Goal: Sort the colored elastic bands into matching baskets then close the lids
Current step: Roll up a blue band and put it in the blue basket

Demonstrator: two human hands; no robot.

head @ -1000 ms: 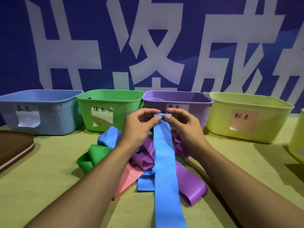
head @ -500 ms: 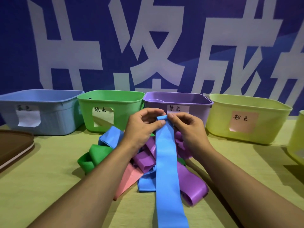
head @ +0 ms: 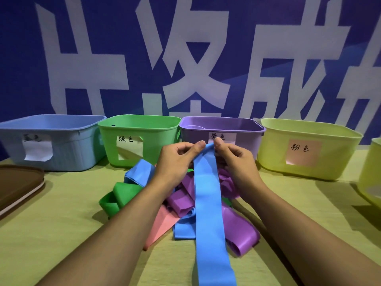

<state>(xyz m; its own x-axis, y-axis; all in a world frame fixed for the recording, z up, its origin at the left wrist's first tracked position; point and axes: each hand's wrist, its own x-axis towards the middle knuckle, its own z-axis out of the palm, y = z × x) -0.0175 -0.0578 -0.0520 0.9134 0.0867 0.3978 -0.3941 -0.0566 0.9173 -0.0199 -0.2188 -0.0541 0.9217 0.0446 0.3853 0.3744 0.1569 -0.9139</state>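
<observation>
Both hands are up over the middle of the bench (head: 51, 234), close together and pinching the top end of a long blue elastic band (head: 208, 203). The left hand (head: 175, 159) grips its left corner between thumb and fingers, and the right hand (head: 235, 157) grips the right corner the same way. The band hangs from them and runs down toward the near edge, passing over a heap of other bands. In that heap lie a folded green band (head: 117, 195) at the left, a second blue band (head: 138, 174) behind the left wrist, a pink band (head: 160, 228) underneath, and purple bands (head: 237, 230) spreading right.

Along the back stand four open baskets in a row, each with a handwritten label: a blue basket (head: 61, 145) at far left, a green basket (head: 152, 137), a purple basket (head: 247, 139) just behind the hands, and a yellow-green basket (head: 329, 159) whose pink label reads "pink". Another yellow-green tub (head: 371, 172) is cut off at the right edge. A brown lid (head: 16, 186) lies flat at the left edge.
</observation>
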